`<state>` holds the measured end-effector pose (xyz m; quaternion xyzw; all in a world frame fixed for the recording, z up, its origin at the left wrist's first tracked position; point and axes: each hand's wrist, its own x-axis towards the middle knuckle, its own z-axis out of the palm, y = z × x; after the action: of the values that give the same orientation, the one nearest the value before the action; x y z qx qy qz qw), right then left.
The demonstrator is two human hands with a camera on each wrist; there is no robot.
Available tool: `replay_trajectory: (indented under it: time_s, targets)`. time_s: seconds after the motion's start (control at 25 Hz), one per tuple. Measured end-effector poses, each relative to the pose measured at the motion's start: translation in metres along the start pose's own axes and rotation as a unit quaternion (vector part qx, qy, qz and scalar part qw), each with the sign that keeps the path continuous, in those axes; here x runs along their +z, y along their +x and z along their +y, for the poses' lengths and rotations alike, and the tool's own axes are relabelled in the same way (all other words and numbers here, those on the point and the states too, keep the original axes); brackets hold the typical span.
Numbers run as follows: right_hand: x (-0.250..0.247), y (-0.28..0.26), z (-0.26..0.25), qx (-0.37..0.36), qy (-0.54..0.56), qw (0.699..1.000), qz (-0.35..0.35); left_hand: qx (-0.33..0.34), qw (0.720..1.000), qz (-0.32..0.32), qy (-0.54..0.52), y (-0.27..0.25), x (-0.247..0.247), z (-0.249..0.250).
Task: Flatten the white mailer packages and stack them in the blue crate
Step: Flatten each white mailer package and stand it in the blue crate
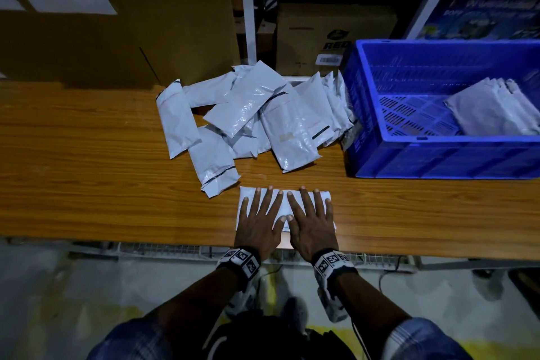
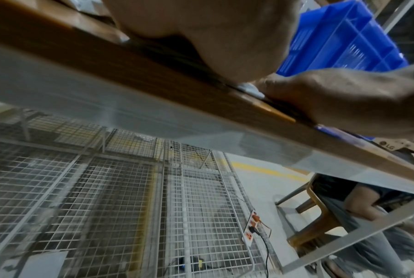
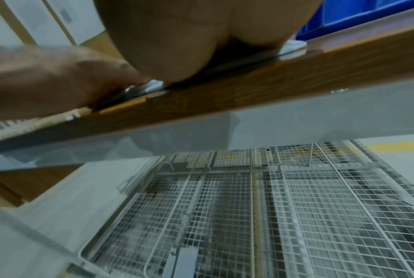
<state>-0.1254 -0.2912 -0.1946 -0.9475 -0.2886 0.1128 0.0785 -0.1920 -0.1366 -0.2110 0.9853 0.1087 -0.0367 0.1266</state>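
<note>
One white mailer [image 1: 284, 202] lies flat near the front edge of the wooden table [image 1: 87, 169]. My left hand [image 1: 261, 215] and right hand [image 1: 312, 216] press on it side by side, palms down, fingers straight and spread. Behind it sits a loose pile of several white mailers [image 1: 248, 117]. The blue crate [image 1: 438, 155] stands at the right, with a stack of flattened mailers [image 1: 491, 111] in its far right part. In the wrist views only the heels of my left hand [image 2: 224, 37] and right hand [image 3: 177, 37] show, on the table edge.
A large cardboard box [image 1: 131, 23] stands behind the table at the left. White shelving [image 1: 248, 9] with boxes rises behind the pile. Under the table are a wire mesh rack [image 2: 105, 206] and a power strip [image 2: 252, 228]. A seated person's leg [image 2: 358, 206] is at the right.
</note>
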Motion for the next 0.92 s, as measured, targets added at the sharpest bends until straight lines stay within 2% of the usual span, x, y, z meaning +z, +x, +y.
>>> replay_trajectory:
  time_s: [0.2,0.32,0.56,0.92]
  targets:
    - [-0.017,0.005,-0.001,-0.003,0.026,0.999,-0.029,0.004,1.0,0.018,0.0,0.0,-0.003,-0.001]
    - [-0.03,0.003,-0.007,-0.015,0.022,1.0,0.01,0.006,1.0,0.015,0.001,0.0,-0.005,-0.002]
    - [-0.007,-0.003,-0.02,-0.005,-0.007,1.0,-0.016,0.01,1.0,0.019,0.001,-0.001,-0.004,-0.008]
    - [-0.01,0.004,-0.01,-0.029,0.018,0.997,-0.066,0.04,0.999,0.023,0.011,-0.011,-0.007,-0.015]
